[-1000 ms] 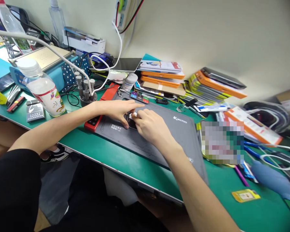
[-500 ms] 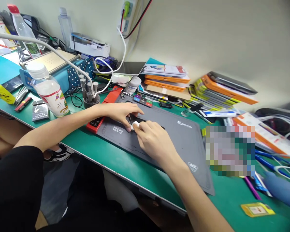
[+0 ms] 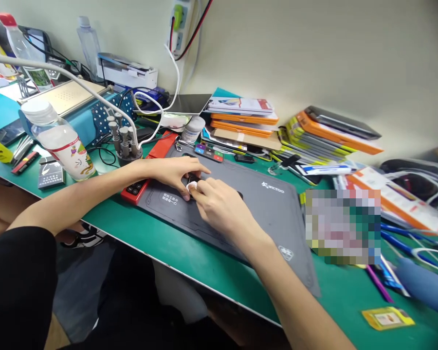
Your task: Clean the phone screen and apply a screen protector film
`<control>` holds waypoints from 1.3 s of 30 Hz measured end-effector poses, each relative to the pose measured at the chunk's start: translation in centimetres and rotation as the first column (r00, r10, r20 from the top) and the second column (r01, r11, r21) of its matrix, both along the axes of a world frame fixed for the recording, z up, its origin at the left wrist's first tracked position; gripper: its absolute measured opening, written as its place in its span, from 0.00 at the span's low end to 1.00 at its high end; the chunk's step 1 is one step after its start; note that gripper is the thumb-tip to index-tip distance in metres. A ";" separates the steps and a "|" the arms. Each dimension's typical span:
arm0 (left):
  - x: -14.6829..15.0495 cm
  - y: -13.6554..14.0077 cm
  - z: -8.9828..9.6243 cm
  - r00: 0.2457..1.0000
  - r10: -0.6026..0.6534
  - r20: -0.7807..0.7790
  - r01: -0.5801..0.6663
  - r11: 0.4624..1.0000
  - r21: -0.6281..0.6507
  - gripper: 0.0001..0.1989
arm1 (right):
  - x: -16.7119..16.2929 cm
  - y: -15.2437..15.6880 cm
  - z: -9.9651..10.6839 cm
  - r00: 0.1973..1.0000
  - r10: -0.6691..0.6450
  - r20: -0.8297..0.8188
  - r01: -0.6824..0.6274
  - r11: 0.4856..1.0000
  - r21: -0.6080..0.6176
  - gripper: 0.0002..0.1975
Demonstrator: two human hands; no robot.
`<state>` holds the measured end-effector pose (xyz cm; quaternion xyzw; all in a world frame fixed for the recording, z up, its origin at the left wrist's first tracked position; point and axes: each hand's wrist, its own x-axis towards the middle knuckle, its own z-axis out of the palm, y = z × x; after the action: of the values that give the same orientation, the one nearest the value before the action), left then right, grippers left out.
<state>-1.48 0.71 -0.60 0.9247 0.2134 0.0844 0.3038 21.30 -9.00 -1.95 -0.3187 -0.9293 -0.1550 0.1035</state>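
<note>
A dark, flat phone (image 3: pixel 194 179) lies on the grey work mat (image 3: pixel 277 214), largely covered by my hands. My left hand (image 3: pixel 170 172) holds its left end, thumb at the near edge and fingers at the far edge. In my right hand (image 3: pixel 219 201) a small crumpled white wipe (image 3: pixel 191 185) is pinched between the fingers and pressed on the phone's surface. The wipe sits between my left thumb and left fingers. A red panel with black buttons (image 3: pixel 133 190) shows at the mat's left end, just below my left wrist.
Left of the mat stand a screwdriver holder (image 3: pixel 126 153) and a white-capped bottle (image 3: pixel 63 146). Behind are stacked orange boxes (image 3: pixel 246 125) and a fan of yellow-edged boxes (image 3: pixel 314 138). To the right lie blue cables (image 3: pixel 397 236) and a yellow packet (image 3: pixel 387 318).
The whole view has shifted slightly, so the scene sits further left. My right hand has slid the wipe a little leftward over the phone. My left hand keeps its hold.
</note>
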 end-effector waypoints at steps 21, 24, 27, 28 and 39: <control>-0.5 -0.5 1.1 0.984 0.019 -0.178 -0.037 0.994 -0.099 0.61 | 0.6 -1.1 0.4 0.996 0.090 -0.024 -0.090 0.996 -0.005 0.17; -0.5 -0.3 1.1 0.982 0.020 -0.186 -0.037 0.995 -0.091 0.62 | 1.0 -1.3 0.4 0.996 0.064 -0.055 -0.063 0.998 0.012 0.18; -0.5 -0.1 1.2 0.984 0.021 -0.177 -0.036 0.996 -0.084 0.62 | 2.2 -0.1 0.1 0.986 -0.102 -0.132 0.101 0.995 -0.011 0.19; -0.5 -0.1 1.3 0.986 0.019 -0.168 -0.033 0.996 -0.084 0.60 | 2.8 0.4 -0.1 0.973 -0.163 -0.163 0.160 0.987 -0.034 0.19; -0.1 -0.1 0.7 0.996 0.060 -0.069 -0.061 0.998 -0.009 0.39 | 11.9 4.0 -1.5 0.852 -0.432 -0.296 0.318 0.876 -0.362 0.16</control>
<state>-1.63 0.57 0.06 0.9184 0.2520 0.0607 0.2989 33.21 -5.02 -3.48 -0.5309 -0.8244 0.0328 0.1935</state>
